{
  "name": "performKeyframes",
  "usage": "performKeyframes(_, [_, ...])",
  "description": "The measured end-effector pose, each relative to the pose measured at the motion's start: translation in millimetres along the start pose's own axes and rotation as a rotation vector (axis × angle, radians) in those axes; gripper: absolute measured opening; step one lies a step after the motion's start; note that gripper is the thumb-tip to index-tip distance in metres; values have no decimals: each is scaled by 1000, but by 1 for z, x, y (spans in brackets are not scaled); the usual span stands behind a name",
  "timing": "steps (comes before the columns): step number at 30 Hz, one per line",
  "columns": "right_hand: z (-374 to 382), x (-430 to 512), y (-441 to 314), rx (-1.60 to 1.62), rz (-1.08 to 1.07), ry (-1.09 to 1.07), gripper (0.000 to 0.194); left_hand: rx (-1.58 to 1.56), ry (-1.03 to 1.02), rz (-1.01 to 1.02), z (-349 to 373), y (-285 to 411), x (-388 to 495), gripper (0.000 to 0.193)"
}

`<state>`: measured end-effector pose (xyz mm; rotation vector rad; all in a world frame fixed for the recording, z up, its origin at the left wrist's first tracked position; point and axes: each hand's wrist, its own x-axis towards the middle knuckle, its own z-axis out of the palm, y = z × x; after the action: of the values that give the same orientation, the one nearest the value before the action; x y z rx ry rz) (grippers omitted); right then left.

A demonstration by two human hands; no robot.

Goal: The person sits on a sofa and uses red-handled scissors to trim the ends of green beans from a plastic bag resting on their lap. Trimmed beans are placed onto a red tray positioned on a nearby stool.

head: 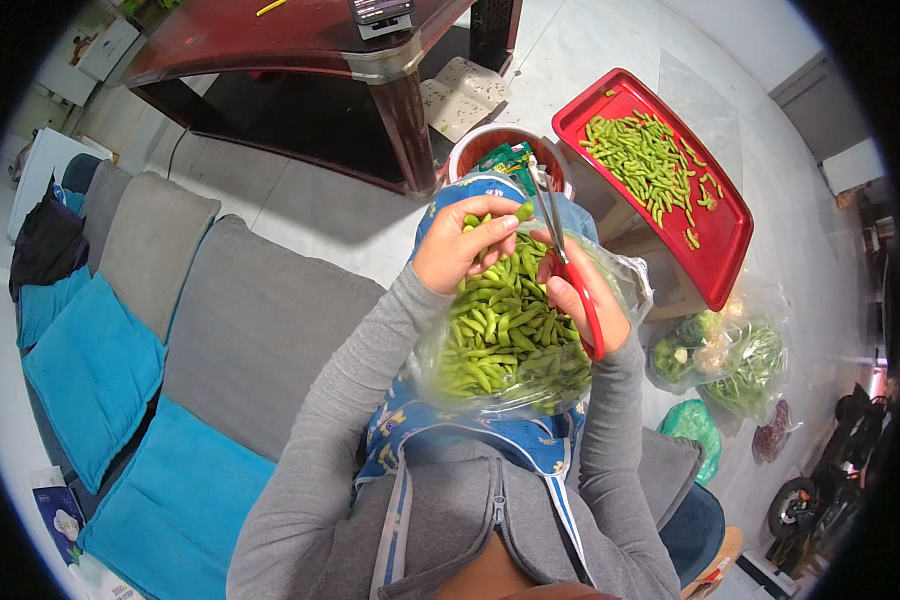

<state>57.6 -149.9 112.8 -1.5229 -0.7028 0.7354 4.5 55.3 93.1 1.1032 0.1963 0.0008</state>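
A clear plastic bag of green edamame pods lies on the lap over a blue flowered apron. Above the bag's left part, my left hand holds several pods, one of them pinched between thumb and fingertips. My right hand is at the bag's right side with a pair of red-handled scissors in it; their metal blades point away from me and look slightly parted. On the right, a red tray bears many loose pods.
A bin with green packets stands just beyond the knees. A dark red table is at the upper left. Bags of vegetables and a green bag lie on the floor at right. Grey and blue cushions fill the left.
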Motion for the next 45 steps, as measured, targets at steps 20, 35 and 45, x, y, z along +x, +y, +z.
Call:
performKeyframes(20, [9,8,3,58,19,42,55,-357,103,229,8,4,8,11])
performKeyframes(35, [26,25,2,146,-91,97,45,-364,194,231,36,-17,11,11])
performKeyframes(45, [8,15,16,223,19,272,49,-602,11,13,9,-24,17,13])
